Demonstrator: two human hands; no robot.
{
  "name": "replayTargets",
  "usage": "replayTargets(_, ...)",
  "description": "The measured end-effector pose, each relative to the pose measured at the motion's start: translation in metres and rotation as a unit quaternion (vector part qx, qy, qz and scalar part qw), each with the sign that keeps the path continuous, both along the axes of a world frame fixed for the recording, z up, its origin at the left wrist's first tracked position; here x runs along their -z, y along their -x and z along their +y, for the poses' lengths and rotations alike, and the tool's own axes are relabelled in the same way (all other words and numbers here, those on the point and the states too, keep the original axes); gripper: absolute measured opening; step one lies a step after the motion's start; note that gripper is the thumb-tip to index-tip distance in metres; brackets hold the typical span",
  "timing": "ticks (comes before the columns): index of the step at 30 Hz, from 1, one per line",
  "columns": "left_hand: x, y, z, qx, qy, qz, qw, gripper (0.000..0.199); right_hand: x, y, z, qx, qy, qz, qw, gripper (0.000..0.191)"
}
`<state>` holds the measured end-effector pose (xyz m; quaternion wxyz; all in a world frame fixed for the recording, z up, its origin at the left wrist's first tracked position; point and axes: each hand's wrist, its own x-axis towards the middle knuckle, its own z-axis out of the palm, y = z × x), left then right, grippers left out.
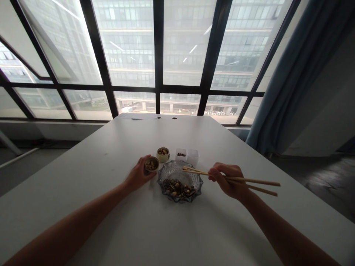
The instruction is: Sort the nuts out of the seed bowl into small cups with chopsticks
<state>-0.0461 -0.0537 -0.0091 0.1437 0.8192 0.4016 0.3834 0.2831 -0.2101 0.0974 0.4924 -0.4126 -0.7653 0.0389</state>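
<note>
chopsticks [238, 180], two of them, sit in the right hand [230, 181], whose fingers are closed around the sticks near their middle; the tips reach out over the far rim of the glass bowl [166, 173] and seem to pinch a small pale bit, though it is too small to be sure. the long ends stick out to the right, past the wrist.

head view: the left hand [140, 173] is curled around a small cup [151, 164] just left of the bowl, fingers wrapped on its side, the cup resting on the white table [111, 221]. the cup holds pale nuts or shells. a second cup [163, 154] stands just behind it, also filled. beside that, two small square tubs [187, 155] touch each other, one with dark bits inside, the other looking bare. the bowl holds a mixed heap of dark and pale pieces, piled on its near side.

count: one bowl, two cups, two tubs, two sticks.

risks, as i judge them: the pinched bit is tiny and the tips are held level, so a slight loosening would drop it on the table or back in the bowl. the left hand's grip keeps the cup steady; a nudge from the sticks could tip it or its neighbour.
</note>
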Motion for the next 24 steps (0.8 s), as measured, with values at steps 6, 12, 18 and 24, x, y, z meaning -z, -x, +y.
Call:
replayTargets(6, -0.002, 0.0, -0.001, 0.0, 0.01, -0.001, 1.0, 0.071, 0.001, -0.001, 0.001, 0.004, 0.005, -0.012, 1.0, 0.041)
replayTargets(12, -0.006, -0.001, -0.003, -0.002, 0.017, -0.015, 1.0, 0.07, 0.017, -0.008, 0.013, 0.036, 0.13, 0.191, 0.972, 0.048)
replayTargets(18, -0.01, -0.002, -0.004, -0.006, 0.022, -0.022, 0.999, 0.067, 0.037, -0.022, 0.035, 0.039, 0.199, 0.388, 0.899, 0.049)
replayTargets(24, -0.011, -0.001, -0.004, -0.007, 0.025, -0.022, 0.999, 0.068, 0.061, -0.032, 0.054, 0.027, 0.269, 0.528, 0.805, 0.046)
